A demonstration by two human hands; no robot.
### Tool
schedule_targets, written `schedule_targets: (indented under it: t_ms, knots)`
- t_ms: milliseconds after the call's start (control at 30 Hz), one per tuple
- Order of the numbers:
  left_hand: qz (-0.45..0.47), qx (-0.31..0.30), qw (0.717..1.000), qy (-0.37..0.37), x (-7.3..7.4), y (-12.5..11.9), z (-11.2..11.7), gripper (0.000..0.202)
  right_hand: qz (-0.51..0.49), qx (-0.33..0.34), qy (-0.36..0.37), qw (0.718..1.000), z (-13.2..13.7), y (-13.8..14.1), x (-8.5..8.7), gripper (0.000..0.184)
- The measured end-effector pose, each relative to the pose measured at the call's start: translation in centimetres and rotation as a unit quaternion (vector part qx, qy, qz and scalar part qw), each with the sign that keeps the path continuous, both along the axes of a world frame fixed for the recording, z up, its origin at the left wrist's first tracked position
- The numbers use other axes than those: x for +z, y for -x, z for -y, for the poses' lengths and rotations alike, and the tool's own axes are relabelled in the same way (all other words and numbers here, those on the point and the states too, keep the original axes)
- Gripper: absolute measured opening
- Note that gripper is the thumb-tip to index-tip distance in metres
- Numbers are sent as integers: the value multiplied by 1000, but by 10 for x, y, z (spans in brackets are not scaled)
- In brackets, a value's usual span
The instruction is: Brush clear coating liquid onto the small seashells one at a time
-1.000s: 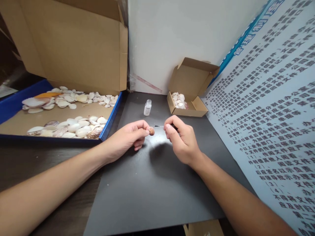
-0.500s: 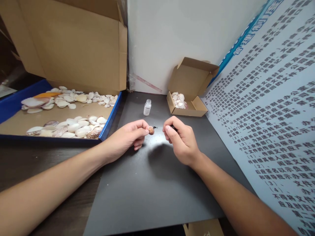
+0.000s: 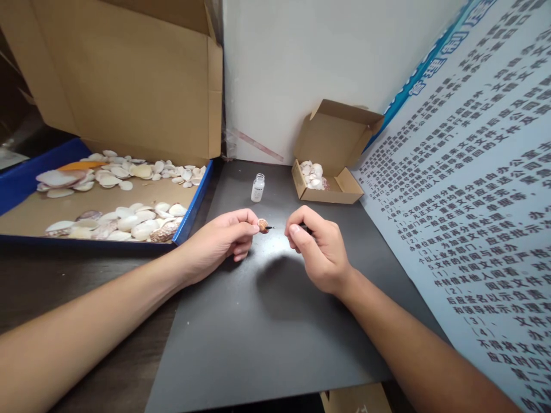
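My left hand (image 3: 228, 234) pinches a small brown seashell (image 3: 262, 225) between thumb and fingertips, above the dark grey mat. Opposite it, my right hand (image 3: 317, 246) is closed around a thin brush (image 3: 270, 228) with a dark, pointed tip; most of its shaft is hidden in the fingers. The brush tip lies against or just in front of the shell's right side; I cannot tell whether they touch. Beyond both hands, a small open glass bottle (image 3: 257, 189) with a white label stands upright on the mat.
A large blue-edged cardboard box (image 3: 189, 209) with its lid up holds many pale shells (image 3: 144, 229) at left. At the back right, a small open carton (image 3: 350, 189) contains white shells (image 3: 313, 175). A printed panel (image 3: 473, 201) runs along the right side.
The brush tip has shifted slightly left and down, from beyond the shell's edge to across its face. The shell has tilted a little in my left fingers.
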State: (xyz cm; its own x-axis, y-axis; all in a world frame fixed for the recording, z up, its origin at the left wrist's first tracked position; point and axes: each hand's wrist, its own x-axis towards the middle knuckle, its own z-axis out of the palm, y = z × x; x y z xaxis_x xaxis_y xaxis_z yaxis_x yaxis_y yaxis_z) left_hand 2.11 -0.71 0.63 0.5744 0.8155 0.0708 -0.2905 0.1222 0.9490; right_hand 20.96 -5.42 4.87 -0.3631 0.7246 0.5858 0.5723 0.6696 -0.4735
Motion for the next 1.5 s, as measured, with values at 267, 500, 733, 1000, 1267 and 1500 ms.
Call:
schedule_targets:
  t_ms: [267,500,733,1000,1267,1500]
  knots:
    - [8,-2,1000,8,-1,1,-1,13,37,-67,9,997,-2,1,-3,19]
    - [0,-6,1000,11,0,0,-1,12,32,3,4,999,0,2,-3,18]
    - [-8,1,1000,2,0,0,-1,11,33,-66,-3,997,-2,1,-1,20]
    - [-6,-4,1000,10,0,0,-2,10,61,-54,11,997,-3,1,-1,18]
    - [-11,-7,1000,-7,-1,0,0,11,8,5,10,1000,-1,1,-2,19]
    - [-21,-9,1000,-19,-1,0,0,10,9,-70,12,997,-4,0,-3,20]
